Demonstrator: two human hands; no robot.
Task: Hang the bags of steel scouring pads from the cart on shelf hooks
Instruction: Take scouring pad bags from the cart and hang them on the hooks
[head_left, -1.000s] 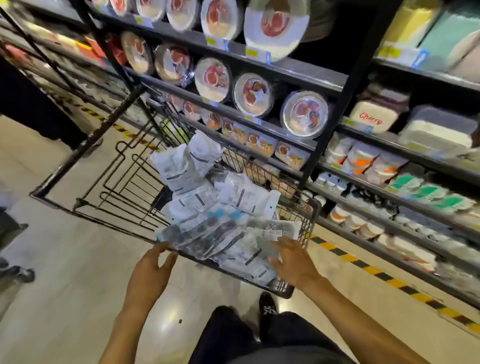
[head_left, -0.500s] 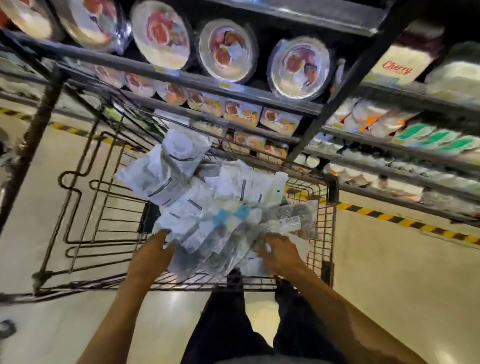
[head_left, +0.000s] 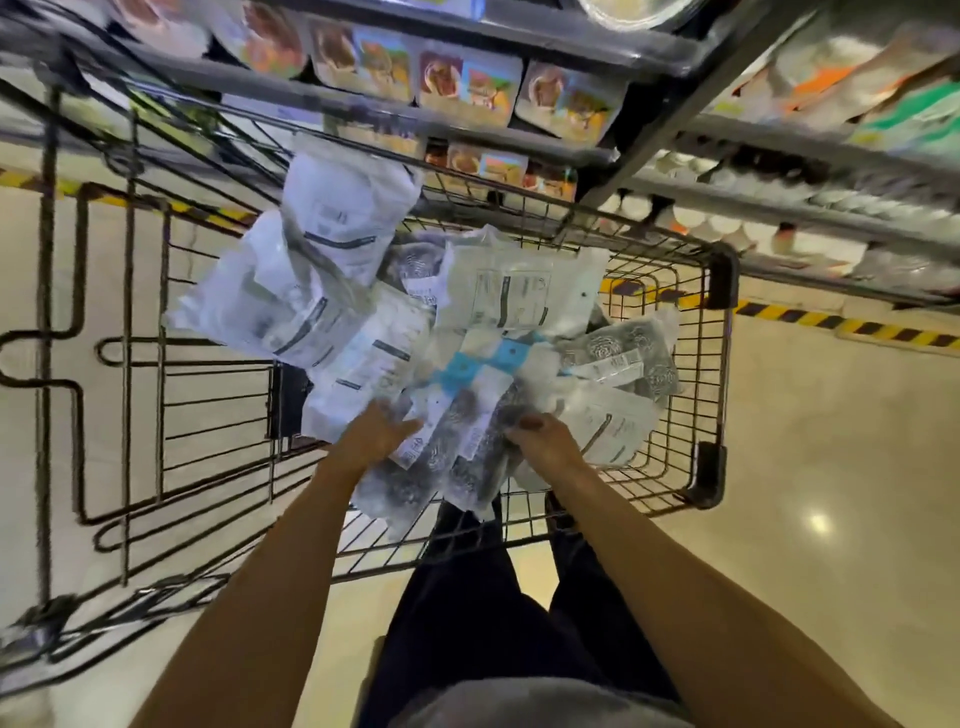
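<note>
Bags of steel scouring pads (head_left: 447, 457) lie heaped in a black wire cart (head_left: 723, 291) drawn up beside store shelves (head_left: 779, 208) of packaged goods. At the near edge of the pile, the person's left hand (head_left: 379, 434) rests with fingers spread flat on the clear packs, while the right hand (head_left: 543, 444) curls round a neighbouring bag, gripping it.

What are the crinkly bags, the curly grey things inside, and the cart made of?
Bags: probably thin plastic, glossy, wrinkled, see-through. Scouring pads inside: likely coiled steel wire, grey and glinting. Cart: seemingly dark-painted metal wire, a rigid grid.
</note>
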